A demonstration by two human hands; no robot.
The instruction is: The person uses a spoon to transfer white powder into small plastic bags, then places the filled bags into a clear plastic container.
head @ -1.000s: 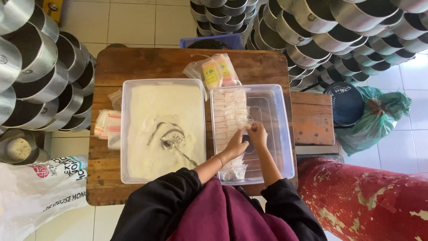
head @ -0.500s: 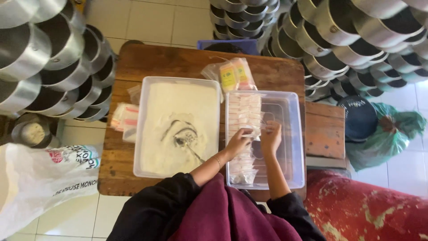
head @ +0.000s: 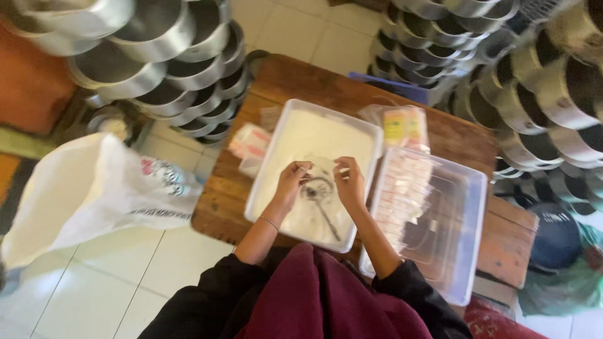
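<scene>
Both my hands hover over a white tray filled with pale powder. A metal spoon lies in the powder between them. My left hand has its fingers curled; what it holds is too blurred to tell. My right hand pinches a small pale packet at its fingertips. To the right stands a clear plastic bin with rows of small filled packets along its left side.
The tray and the bin sit on a wooden table. A bag of yellow and pink packets and a pink-white stack lie beside the tray. Stacked metal pans crowd both sides. A white plastic sack lies on the tiled floor.
My hands have left the clear bin and moved left over the powder tray. The view has swung, so the table now sits at an angle.
</scene>
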